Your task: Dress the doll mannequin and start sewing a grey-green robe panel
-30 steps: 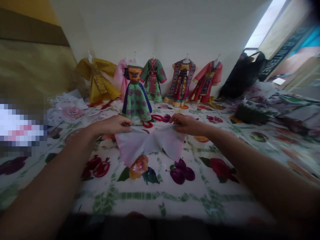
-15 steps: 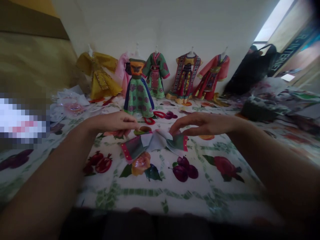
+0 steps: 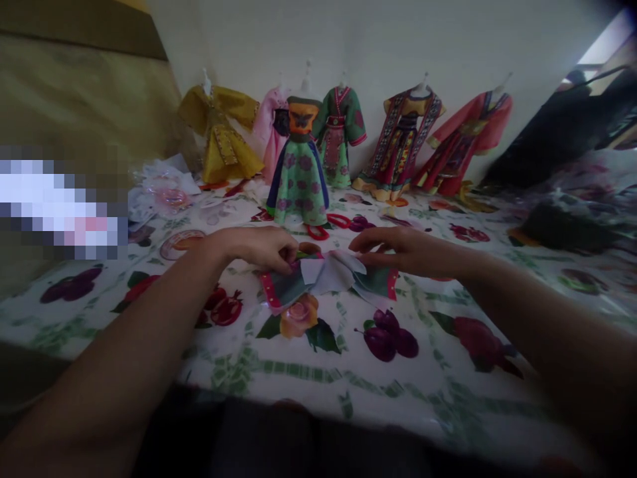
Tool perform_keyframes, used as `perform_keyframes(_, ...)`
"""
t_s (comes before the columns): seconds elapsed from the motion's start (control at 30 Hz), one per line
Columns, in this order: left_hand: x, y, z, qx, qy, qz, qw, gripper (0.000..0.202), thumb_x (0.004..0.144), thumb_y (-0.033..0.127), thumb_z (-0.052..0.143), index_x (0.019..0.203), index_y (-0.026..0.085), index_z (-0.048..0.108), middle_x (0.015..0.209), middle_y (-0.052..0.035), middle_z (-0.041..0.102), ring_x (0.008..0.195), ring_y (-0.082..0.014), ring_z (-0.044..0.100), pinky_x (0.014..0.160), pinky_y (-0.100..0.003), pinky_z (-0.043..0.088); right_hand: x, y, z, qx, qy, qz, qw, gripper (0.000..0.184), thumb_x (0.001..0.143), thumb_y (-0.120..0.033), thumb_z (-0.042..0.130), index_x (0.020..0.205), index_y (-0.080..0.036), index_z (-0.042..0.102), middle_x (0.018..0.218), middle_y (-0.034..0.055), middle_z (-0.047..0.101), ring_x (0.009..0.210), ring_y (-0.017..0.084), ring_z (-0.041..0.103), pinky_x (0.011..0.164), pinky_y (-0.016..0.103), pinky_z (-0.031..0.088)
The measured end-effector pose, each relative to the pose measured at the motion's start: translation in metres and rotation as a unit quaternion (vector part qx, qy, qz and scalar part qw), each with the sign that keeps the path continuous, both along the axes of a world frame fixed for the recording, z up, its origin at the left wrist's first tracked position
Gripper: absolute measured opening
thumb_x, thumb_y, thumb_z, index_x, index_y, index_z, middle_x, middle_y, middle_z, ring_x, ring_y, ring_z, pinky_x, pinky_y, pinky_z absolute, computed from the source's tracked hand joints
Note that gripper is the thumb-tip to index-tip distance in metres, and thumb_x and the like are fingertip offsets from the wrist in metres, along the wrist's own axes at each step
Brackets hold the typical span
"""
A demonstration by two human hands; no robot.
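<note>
- Left hand (image 3: pixel 253 249) has moved in, fingers (image 3: pixel 292 257) pinching the folded doll garment (image 3: pixel 323 279)
- Right hand (image 3: pixel 403 252) hovers alongside, fingers (image 3: pixel 361 243) loosely open, holding nothing

Left hand (image 3: pixel 261 249) pinching folded cloth (image 3: pixel 326 277), right hand (image 3: pixel 403 252) open alongside

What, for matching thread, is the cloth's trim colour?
The trim is pinkish red with pale dots, in the head view.

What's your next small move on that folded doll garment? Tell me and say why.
Probably press the red-trimmed right flap of the folded doll garment flat with your right hand: its fingers are open just above the fabric, while your left hand already rests on the garment's other side.
</note>
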State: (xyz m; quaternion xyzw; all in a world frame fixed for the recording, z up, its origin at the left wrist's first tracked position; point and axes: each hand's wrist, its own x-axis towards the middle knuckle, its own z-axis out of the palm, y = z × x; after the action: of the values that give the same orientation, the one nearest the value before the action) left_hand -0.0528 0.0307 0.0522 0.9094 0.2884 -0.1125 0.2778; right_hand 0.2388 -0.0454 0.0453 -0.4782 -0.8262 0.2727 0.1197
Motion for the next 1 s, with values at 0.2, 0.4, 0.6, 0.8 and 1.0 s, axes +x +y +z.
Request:
perform_keyframes(0.2,0.002,-0.008,0.012,-0.037,-0.094,0.018,0.995,0.017,0.081,0.031,0.061,0.080,0.020,0.049,0.074,0.0017,0.048,0.061,-0.0113,0.041,0.056,-0.025,0.033,0.004,0.008,-0.009,-0.052,0.006,-0.004,0.999,0.037,0.091,-0.047,0.055,0.113,-0.019,0.067,0.101,0.0087,0.070,0.085,0.021,0.063,0.074,0.033,0.047)
perform_keyframes(0.4,0.003,-0.013,0.016,-0.064,-0.124,0.045,0.989,0.018,0.082,0.031,0.059,0.095,0.019,0.055,0.087,-0.0007,0.058,0.073,-0.0135,0.052,0.063,-0.024,0.038,0.000,0.010,-0.014,-0.084,0.004,0.002,0.996,0.041,0.085,-0.042,0.065,0.117,-0.017,0.063,0.098,0.0074,0.067,0.082,0.018,0.059,0.070,0.029,0.046)
perform_keyframes(0.6,0.000,-0.005,0.012,-0.020,-0.101,0.050,0.993,0.024,0.079,0.030,0.058,0.100,0.019,0.060,0.094,-0.0027,0.064,0.078,-0.0151,0.057,0.066,-0.023,0.041,0.003,0.007,-0.007,-0.119,0.016,0.012,0.993,0.022,0.084,-0.034,0.067,0.094,-0.016,0.063,0.078,0.0003,0.057,0.069,0.012,0.049,0.060,0.024,0.039)
perform_keyframes(0.8,-0.002,0.000,0.011,0.015,-0.192,0.082,0.978,0.027,0.079,0.032,0.058,0.102,0.018,0.058,0.096,-0.0031,0.065,0.083,-0.0164,0.060,0.069,-0.023,0.045,0.022,0.003,0.017,-0.133,0.128,0.022,0.983,0.026,0.084,-0.035,0.071,0.080,-0.017,0.053,0.067,-0.0068,0.041,0.058,0.007,0.034,0.053,0.022,0.028)
perform_keyframes(1.0,-0.003,-0.003,0.013,-0.002,-0.239,0.111,0.965,0.027,0.081,0.040,0.057,0.097,0.018,0.057,0.091,-0.0039,0.064,0.081,-0.0166,0.061,0.067,-0.023,0.046,0.029,-0.002,0.027,-0.140,0.224,0.035,0.964,0.032,0.084,-0.029,0.073,0.076,-0.019,0.043,0.066,-0.0079,0.038,0.056,0.006,0.031,0.049,0.021,0.023)
